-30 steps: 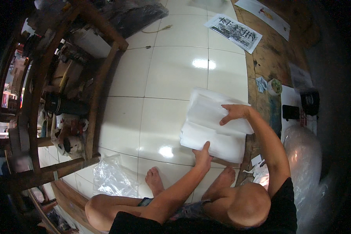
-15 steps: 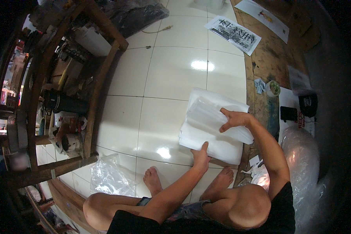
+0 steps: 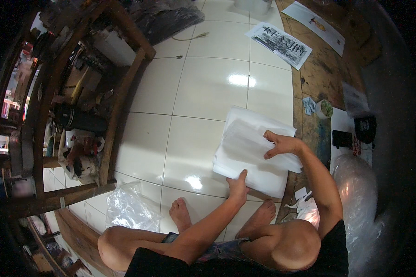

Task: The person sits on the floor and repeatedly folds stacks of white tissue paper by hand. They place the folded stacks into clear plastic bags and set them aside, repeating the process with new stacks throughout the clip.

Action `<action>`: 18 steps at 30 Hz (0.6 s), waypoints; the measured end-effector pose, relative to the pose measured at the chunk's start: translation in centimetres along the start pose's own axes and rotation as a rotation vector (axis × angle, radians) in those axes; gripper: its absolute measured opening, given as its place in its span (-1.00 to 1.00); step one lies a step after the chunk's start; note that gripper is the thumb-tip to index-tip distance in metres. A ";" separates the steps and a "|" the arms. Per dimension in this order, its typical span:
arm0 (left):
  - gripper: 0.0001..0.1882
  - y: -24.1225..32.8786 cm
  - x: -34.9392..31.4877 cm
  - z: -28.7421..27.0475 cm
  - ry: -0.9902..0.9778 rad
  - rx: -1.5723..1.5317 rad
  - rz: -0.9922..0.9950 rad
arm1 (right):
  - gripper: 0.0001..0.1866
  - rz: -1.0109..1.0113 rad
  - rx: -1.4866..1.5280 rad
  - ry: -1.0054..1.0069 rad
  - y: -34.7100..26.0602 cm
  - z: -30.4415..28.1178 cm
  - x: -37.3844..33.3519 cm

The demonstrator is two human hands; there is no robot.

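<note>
A stack of thin white sheets point(image 3: 245, 143), paper or plastic film, is held over the tiled floor in front of my knees. Its layers lie unevenly, with a looser piece on top. My left hand point(image 3: 238, 187) grips the near edge, thumb on the upper face and the other fingers hidden below. Across the right side reaches my right hand point(image 3: 283, 144). Its thumb and one finger are apart on the top sheet, while the rest of that hand's fingers are hidden around the edge.
A clear plastic bag point(image 3: 131, 207) lies by my left foot. At right, a stained wooden board point(image 3: 312, 83) bears a printed sheet point(image 3: 282, 45), a cup point(image 3: 324, 109) and a crumpled blue cloth point(image 3: 308, 105). Bulky clear plastic point(image 3: 356, 194) sits beside my right arm. A wooden shelf point(image 3: 120, 101) stands left.
The raised fold in the top sheet now looks flatter. Both hands keep nearly the same hold, and the view has shifted slightly.
</note>
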State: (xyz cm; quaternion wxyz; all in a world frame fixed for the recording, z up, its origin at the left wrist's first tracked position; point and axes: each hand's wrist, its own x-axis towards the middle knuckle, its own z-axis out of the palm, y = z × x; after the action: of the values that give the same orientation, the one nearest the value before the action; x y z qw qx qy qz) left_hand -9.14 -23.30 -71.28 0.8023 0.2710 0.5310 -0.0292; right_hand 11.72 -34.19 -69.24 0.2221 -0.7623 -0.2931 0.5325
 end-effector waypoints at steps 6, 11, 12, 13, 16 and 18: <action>-0.27 0.6 -0.6 0.3 0.032 0.039 -0.024 | -0.11 0.037 0.110 0.002 -0.2 0.0 -0.6; -0.28 -0.1 0.2 -0.3 0.021 0.021 -0.010 | 0.01 0.100 0.159 0.012 -0.9 -0.4 -1.0; -0.29 0.1 0.1 -0.2 0.024 0.033 -0.016 | 0.04 0.121 0.147 0.006 -0.8 -0.7 -1.0; -0.29 0.2 0.0 -0.1 0.027 0.045 -0.022 | 0.08 0.141 0.134 0.001 -0.8 -0.9 -1.0; -0.28 0.4 0.0 -0.2 0.018 0.092 -0.041 | 0.10 0.154 0.349 -0.135 0.1 -1.2 -0.5; -0.28 0.4 0.0 -0.2 0.013 0.082 -0.030 | 0.04 0.182 0.508 -0.186 -1.1 -1.8 -1.7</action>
State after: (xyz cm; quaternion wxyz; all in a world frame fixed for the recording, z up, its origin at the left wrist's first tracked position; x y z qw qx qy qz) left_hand -9.18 -22.91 -71.17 0.7866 0.2960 0.5384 -0.0611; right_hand 12.73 -34.60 -66.82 0.3294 -0.6533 -0.0996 0.6744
